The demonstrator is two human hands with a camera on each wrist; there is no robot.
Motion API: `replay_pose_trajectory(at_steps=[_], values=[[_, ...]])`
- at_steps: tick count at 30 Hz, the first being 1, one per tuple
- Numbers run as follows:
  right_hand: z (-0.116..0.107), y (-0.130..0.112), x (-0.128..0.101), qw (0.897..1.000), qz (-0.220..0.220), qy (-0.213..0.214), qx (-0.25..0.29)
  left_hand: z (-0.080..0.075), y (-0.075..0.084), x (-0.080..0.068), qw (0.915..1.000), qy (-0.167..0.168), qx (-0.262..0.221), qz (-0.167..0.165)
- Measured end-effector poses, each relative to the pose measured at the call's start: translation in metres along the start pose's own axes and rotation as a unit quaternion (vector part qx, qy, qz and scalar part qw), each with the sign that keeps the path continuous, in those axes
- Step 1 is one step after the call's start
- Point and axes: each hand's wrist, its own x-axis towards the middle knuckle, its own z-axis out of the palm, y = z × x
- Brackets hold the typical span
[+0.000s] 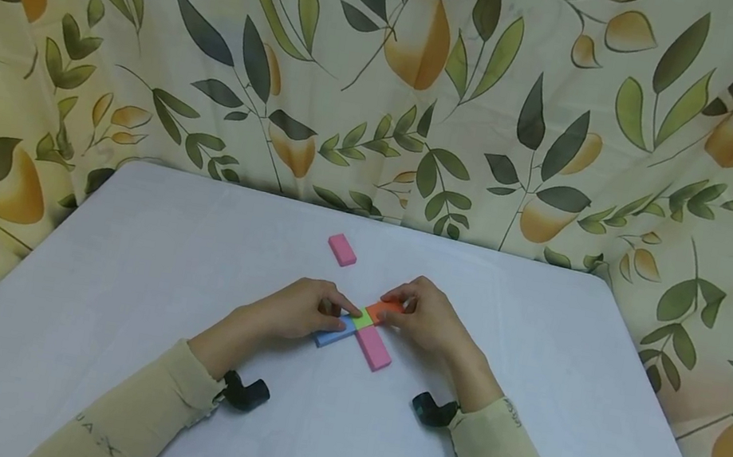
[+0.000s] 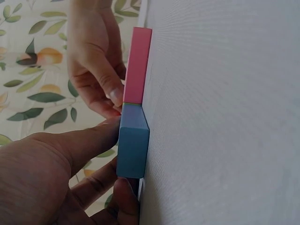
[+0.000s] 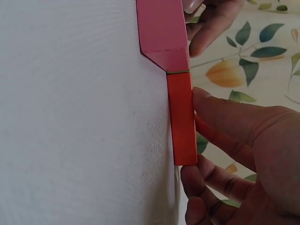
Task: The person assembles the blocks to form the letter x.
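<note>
Flat coloured blocks lie together on the white table in a cross-like group: a small green block in the middle, a blue block on the left, an orange block on the right and a pink block toward the near side. My left hand grips the blue block, its index fingertip at the green one. With thumb and fingers at its top and outer end, my right hand holds the orange block. In the left wrist view the blue block partly hides the green one.
Another pink block lies apart, farther back on the white-covered table. Behind the table's far edge hangs a leaf-patterned curtain. Small black cameras sit at both wrists, low over the cloth.
</note>
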Motion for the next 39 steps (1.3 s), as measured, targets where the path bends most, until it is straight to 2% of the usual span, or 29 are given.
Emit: replay_pose_trajectory(at_steps=[15, 24, 39], values=[[0.0052, -0.0041, -0.0067, 1.0, 0.019, 0.009, -0.012, 0.0052, -0.003, -0.0016, 0.9998, -0.003, -0.002, 0.018], [0.004, -0.0063, -0.0069, 0.999, 0.003, 0.01, -0.037, 0.0066, -0.0035, 0.0005, 0.9997, 0.002, 0.012, 0.021], [0.0032, -0.0098, -0.007, 0.999, -0.012, 0.023, -0.048, -0.0008, -0.0005, 0.0002, 0.9996, 0.01, 0.004, 0.026]])
